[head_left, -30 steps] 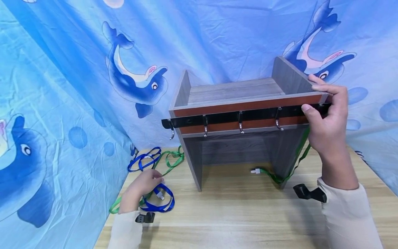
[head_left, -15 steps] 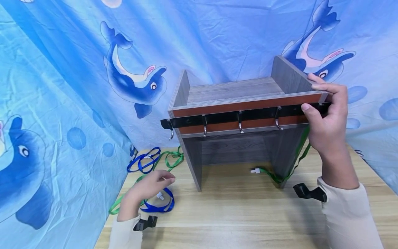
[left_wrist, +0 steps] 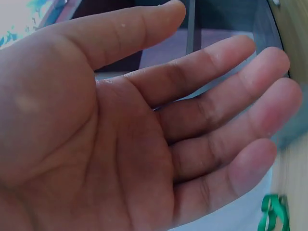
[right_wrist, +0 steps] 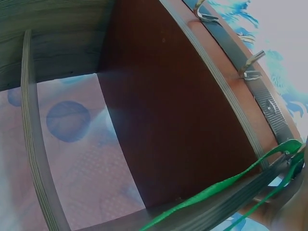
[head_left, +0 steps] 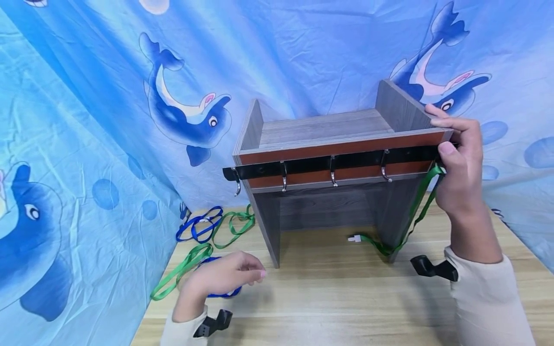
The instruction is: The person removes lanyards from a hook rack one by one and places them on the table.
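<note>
A grey wooden shelf [head_left: 324, 145] with a brown front band stands on the table; across the band runs a black strip [head_left: 305, 166] with several metal hooks. My right hand [head_left: 460, 168] grips the shelf's right front corner, thumb in front and fingers behind the side panel. A green lanyard [head_left: 417, 209] hangs at the strip's right end, close by that thumb, its white clip lying on the table; the right wrist view also shows its green strap [right_wrist: 207, 195]. With fingers loosely extended and nothing in the palm, my left hand [head_left: 229, 276] hovers in front of a partly hidden blue lanyard [head_left: 229, 292].
On the table's left lie a green lanyard [head_left: 182, 269], a blue lanyard [head_left: 201, 226] and another green lanyard [head_left: 235, 228] near the shelf's left side. A blue dolphin-print curtain [head_left: 303, 57] encloses the back and left of the table [head_left: 329, 307].
My left hand has moved right and toward me, away from the lanyards. The right thumb has slid right off the strip's front, exposing the green lanyard's loop at its end.
</note>
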A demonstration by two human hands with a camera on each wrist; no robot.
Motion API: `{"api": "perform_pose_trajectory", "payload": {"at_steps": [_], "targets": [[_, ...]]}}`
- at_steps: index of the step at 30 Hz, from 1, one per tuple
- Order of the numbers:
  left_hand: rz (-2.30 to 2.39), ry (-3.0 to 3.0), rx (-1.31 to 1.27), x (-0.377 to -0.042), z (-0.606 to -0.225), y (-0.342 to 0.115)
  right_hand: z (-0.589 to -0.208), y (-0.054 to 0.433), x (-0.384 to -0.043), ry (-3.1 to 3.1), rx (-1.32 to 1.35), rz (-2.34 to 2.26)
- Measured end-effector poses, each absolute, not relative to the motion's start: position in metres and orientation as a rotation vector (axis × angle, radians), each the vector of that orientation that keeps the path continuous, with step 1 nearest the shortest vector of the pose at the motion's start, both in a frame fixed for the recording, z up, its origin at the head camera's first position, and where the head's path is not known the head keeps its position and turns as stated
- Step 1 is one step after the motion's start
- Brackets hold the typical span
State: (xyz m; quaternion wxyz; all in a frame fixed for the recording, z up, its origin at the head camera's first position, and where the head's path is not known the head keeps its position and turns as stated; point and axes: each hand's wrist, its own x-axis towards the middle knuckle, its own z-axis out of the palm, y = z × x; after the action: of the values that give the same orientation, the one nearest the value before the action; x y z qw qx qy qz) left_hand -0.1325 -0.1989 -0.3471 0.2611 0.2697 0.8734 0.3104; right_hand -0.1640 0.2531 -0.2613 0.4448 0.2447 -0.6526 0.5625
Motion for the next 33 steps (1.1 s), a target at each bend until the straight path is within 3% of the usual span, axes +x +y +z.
{"api": "perform_pose_trajectory", "payload": {"at_steps": [33], "targets": [[1.505,2.198,1.265,-0.124,-0.341,-0.003,-0.258,0.288,-0.181,-1.324,1.145,2.018]]}}
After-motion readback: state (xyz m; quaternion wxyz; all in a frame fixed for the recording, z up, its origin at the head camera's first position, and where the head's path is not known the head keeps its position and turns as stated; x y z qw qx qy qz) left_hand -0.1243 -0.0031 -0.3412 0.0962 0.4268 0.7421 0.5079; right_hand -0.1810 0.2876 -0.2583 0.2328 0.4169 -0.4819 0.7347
